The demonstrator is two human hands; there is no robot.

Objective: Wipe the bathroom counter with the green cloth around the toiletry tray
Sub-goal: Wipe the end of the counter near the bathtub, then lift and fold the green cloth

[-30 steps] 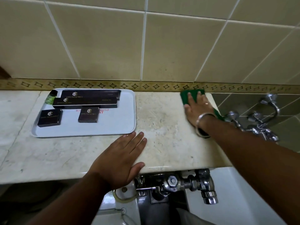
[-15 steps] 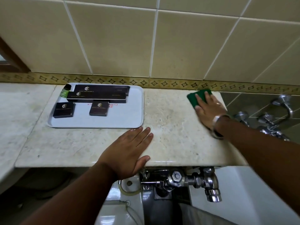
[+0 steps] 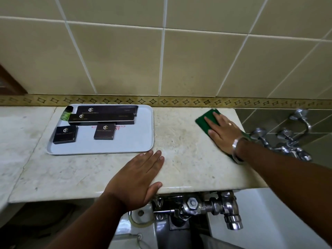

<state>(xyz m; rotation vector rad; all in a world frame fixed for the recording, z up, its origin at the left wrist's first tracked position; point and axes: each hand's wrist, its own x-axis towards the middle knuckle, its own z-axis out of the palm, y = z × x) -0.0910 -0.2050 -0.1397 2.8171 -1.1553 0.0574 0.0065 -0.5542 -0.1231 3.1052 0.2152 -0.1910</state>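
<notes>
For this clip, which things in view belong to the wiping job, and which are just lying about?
Job: green cloth under right hand; counter; tray; left hand flat on counter.
Lying about: black boxes; small green bottle; wall taps; pipe valve.

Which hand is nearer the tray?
Left. The left hand lies flat just off the tray's near right corner; the right hand presses the cloth far right.

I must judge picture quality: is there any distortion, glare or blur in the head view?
Head view: wide-angle bending curves the tile lines and counter edge; bright glare on the chrome valve; the boxes' small print on the tray is too soft to read.
</notes>
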